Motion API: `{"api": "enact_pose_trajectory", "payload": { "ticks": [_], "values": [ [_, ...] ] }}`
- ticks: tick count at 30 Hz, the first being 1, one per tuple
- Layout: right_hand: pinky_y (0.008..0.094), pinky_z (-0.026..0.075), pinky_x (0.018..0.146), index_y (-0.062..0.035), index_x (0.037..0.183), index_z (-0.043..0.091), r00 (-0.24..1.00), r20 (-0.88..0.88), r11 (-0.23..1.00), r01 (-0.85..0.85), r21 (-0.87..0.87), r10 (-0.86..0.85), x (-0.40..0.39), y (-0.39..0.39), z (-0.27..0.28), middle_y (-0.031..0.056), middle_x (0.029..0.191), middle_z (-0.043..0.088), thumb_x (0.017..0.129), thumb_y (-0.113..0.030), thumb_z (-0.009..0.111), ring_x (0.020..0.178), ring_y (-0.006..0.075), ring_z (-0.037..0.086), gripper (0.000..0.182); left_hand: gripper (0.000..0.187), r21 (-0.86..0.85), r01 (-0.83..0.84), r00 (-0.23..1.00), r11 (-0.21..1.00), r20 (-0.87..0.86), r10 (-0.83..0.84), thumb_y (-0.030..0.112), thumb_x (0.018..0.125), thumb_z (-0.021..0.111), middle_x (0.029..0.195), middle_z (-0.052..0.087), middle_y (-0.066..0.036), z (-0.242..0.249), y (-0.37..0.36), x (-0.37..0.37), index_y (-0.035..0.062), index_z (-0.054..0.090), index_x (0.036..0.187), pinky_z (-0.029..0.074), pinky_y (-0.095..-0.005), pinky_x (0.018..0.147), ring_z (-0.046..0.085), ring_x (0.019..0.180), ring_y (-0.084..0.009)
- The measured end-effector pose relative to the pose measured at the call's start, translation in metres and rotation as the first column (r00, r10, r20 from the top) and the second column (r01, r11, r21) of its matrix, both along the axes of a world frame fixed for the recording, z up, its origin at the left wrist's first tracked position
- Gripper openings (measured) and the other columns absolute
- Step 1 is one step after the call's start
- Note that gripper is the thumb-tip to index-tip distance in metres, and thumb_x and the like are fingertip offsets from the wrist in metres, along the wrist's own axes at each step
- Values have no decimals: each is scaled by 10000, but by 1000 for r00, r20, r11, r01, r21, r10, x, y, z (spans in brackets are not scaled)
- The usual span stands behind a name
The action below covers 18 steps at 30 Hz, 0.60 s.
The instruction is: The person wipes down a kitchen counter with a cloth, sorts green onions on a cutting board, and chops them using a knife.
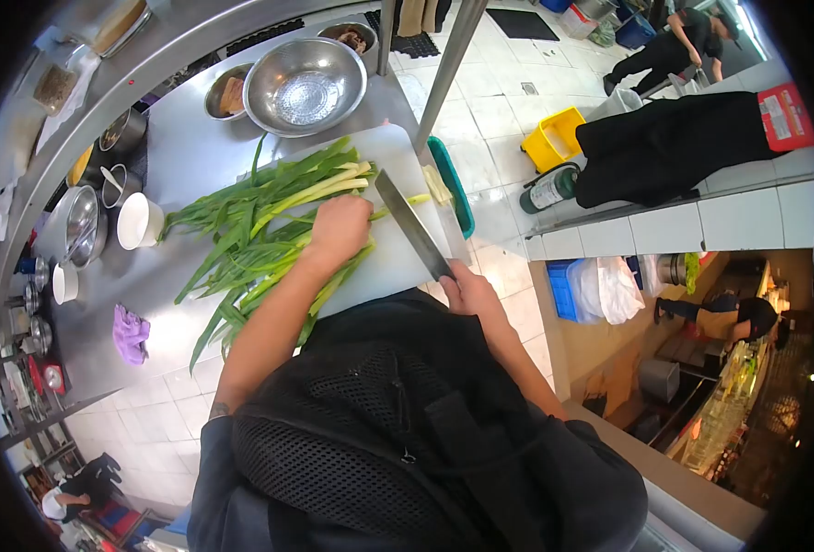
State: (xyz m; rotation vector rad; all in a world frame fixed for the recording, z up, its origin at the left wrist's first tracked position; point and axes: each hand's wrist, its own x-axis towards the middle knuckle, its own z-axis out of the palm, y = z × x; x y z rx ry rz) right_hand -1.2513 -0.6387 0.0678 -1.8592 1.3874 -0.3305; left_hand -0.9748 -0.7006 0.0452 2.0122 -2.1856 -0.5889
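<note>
A loose pile of long leek-like greens (259, 207) lies across the white cutting board (398, 267), their leaves hanging over its left side. My left hand (340, 228) is closed over the stalks near their pale ends and presses them to the board. In my right hand (469, 287), the fingers wrap the handle of a kitchen knife (411, 223). Its broad blade points away over the board, just right of my left hand. A few pale cut ends (436, 185) lie at the board's right edge, beside a green tub (453, 189).
Beyond the board stands a steel bowl (305, 86), with smaller food bowls around it. White bowls (140, 222) and a purple cloth (131, 333) rest on the steel table (181, 304) at left. A metal post (450, 69) rises near the board. Other people work farther off.
</note>
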Motion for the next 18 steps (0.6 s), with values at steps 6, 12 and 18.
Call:
{"api": "enact_pose_trajectory", "payload": {
  "ticks": [6,12,18],
  "values": [
    [549,510,696,-95,1231,568,971,-237,999,-11,-47,-1,10,-4,3,270,865,685,1003,-227,568,825,484,663,263,108,-187,25,999,982,49,-16,45,788,613,883,710,-217,-4,7,-7,6,714,792,555,-511,806,703,885,-391],
    [527,539,747,-114,1322,568,992,-125,995,24,-101,-36,-4,-3,-11,257,932,712,996,-227,588,878,479,681,346,115,-222,-9,1000,975,5,10,62,787,641,882,710,-223,6,3,-7,-4,722,835,555,-494,793,698,881,-401],
    [469,548,828,-131,1445,519,991,-14,983,131,-127,-134,-5,1,-26,243,1144,691,982,-209,616,997,441,677,480,219,177,-287,585,941,-746,319,197,928,733,732,579,-19,8,13,48,-15,679,926,406,-322,618,472,674,-122]
  ]
}}
